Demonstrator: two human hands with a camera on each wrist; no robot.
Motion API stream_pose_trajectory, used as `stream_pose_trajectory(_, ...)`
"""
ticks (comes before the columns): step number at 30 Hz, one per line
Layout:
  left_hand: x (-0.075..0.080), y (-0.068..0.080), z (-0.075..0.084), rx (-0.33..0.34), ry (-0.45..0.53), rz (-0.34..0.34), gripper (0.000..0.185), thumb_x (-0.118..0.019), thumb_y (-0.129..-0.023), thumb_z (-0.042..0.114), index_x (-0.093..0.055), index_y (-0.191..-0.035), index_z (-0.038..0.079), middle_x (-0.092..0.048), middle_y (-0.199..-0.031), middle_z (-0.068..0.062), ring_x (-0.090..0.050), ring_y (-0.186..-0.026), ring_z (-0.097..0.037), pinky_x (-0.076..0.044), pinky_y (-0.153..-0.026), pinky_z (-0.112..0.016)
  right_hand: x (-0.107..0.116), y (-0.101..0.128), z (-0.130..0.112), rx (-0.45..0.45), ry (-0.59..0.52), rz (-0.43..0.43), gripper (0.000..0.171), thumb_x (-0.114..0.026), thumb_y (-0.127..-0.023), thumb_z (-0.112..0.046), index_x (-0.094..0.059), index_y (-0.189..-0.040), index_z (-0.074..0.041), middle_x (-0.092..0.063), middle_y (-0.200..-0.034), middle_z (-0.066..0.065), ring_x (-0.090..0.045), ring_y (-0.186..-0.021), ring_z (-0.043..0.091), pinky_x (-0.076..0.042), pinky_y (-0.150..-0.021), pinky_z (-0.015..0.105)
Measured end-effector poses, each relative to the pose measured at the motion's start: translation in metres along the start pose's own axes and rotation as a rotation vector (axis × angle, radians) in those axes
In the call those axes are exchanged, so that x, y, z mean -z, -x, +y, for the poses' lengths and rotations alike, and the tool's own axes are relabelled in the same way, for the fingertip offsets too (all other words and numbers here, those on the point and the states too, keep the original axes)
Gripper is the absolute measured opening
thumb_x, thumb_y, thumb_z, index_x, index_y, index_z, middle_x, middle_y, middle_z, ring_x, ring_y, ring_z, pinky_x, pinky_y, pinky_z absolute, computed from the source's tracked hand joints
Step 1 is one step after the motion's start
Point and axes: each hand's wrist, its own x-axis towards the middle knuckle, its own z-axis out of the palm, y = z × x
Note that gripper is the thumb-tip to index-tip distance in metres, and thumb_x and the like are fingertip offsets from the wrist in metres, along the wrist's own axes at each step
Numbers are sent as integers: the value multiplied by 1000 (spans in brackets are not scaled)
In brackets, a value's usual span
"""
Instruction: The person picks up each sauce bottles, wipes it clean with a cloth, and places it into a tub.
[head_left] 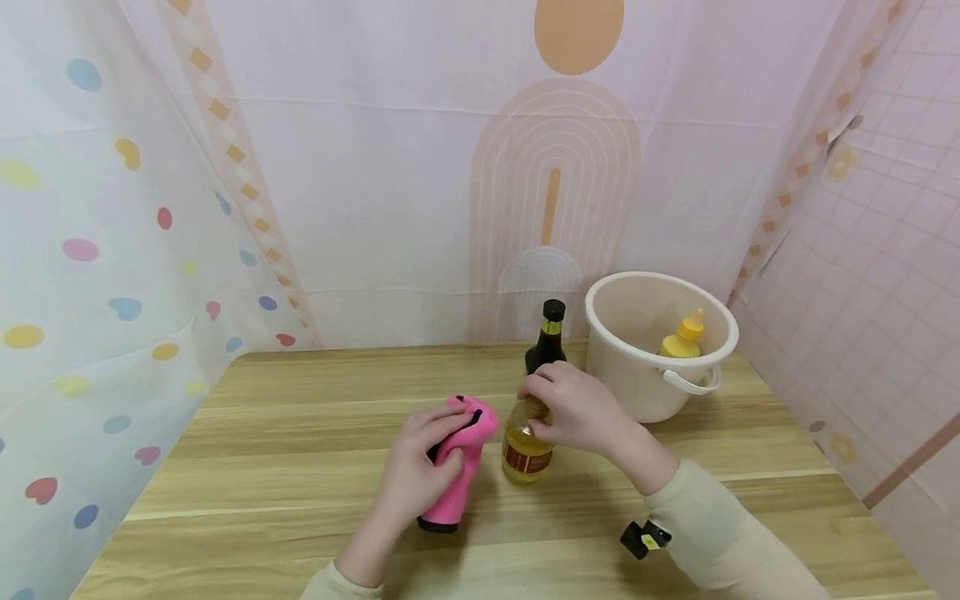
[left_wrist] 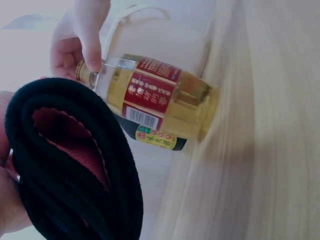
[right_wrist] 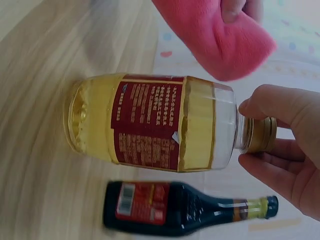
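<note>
On the pale wood-grain table point(head_left: 285, 467) the person's right hand point(head_left: 573, 410) sits on top of a squat clear glass bottle of yellow liquid with a red label point(head_left: 525, 446). The fingers and thumb curl round the bottle's gold screw cap point(right_wrist: 260, 135), so the grip is at the very top while the wide body hangs below it, its base on the table. From the head view the hand covers the neck and only the lower part of the bottle shows under the knuckles.

Just to the left of it, nearly touching, the left hand point(head_left: 414, 475) is wrapped round a pink fleece sleeve with a black rim point(head_left: 459, 467) that stands on the table like a tube. The fingers are closed over its upper part and the thumb side presses it from the near side. The left wrist view looks into the open black-edged mouth point(left_wrist: 75, 160) with the pink lining inside.

Directly behind the yellow bottle stands a tall dark glass sauce bottle with a black cap and yellow neck band point(head_left: 547, 342), upright and close to the right hand's knuckles. To the right of that, near the back corner, is a cream plastic bucket with a white handle point(head_left: 637, 383), and inside it lies a yellow squeeze bottle with a pointed nozzle point(head_left: 682, 337). A patterned pastel curtain point(head_left: 375, 167) hangs round the table.
</note>
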Motion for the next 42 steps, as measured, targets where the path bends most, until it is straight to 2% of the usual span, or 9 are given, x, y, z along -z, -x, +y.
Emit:
stream_pose_trajectory(7,4,-2,2,162,36,4,43,-72,-73,-10,-75,-112,7,-68,-121,-10,-58,-116,-32,-49,-92,-51,-9,-10,-17,-40,-15,2,31,-82,-74,-18,-69,-101,-12,-65,-96,1,-59,-93,20,-52,-76,33)
stream_pose_trajectory(11,6,-5,4,231,80,16,41,-72,-75,-8,-74,-114,6,-68,-121,-11,-58,-118,-33,-49,-94,-51,-12,-14,-25,-39,-16,14,33,-84,-75,-20,-68,-103,-11,-66,-96,1,-60,-92,20,-53,-76,33)
stream_pose_trajectory(15,7,-9,6,273,124,23,40,-73,-77,-6,-74,-115,5,-68,-121,-10,-58,-120,-31,-51,-93,-45,-14,-14,-28,-77,-51,12,37,-85,-76,-22,-68,-107,-10,-67,-99,1,-59,-92,20,-52,-77,34)
stream_pose_trajectory(20,8,-14,8,327,197,36,39,-74,-79,-6,-73,-117,5,-66,-124,-11,-60,-118,-29,-54,-86,-34,-17,-9,-26,-186,-170,-7,47,-86,-76,-25,-66,-116,-10,-67,-108,3,-61,-99,21,-52,-84,37)
stream_pose_trajectory(24,7,-17,10,370,246,53,39,-74,-81,-5,-72,-119,5,-65,-126,-11,-60,-115,-27,-54,-83,-31,-22,-2,-23,-241,-250,-16,53,-86,-78,-25,-63,-123,-8,-66,-113,4,-61,-101,20,-51,-87,37)
stream_pose_trajectory(29,1,-22,13,364,276,72,38,-74,-82,-6,-72,-118,5,-65,-126,-11,-61,-115,-26,-54,-84,-30,-28,5,-20,-258,-335,18,52,-84,-80,-21,-63,-124,-4,-65,-111,6,-62,-95,19,-52,-83,33)
stream_pose_trajectory(35,-9,-28,17,349,326,81,39,-74,-82,-7,-72,-119,4,-63,-127,-13,-62,-110,-29,-56,-77,-29,-36,10,-16,-235,-397,70,49,-82,-81,-16,-63,-124,-2,-67,-113,8,-64,-95,20,-54,-82,31)
stream_pose_trajectory(42,-18,-26,18,310,285,60,39,-74,-82,-4,-71,-120,5,-63,-127,-12,-60,-115,-30,-55,-83,-36,-39,12,-15,-245,-442,96,49,-82,-82,-13,-63,-125,-1,-67,-116,13,-65,-95,22,-55,-82,32)
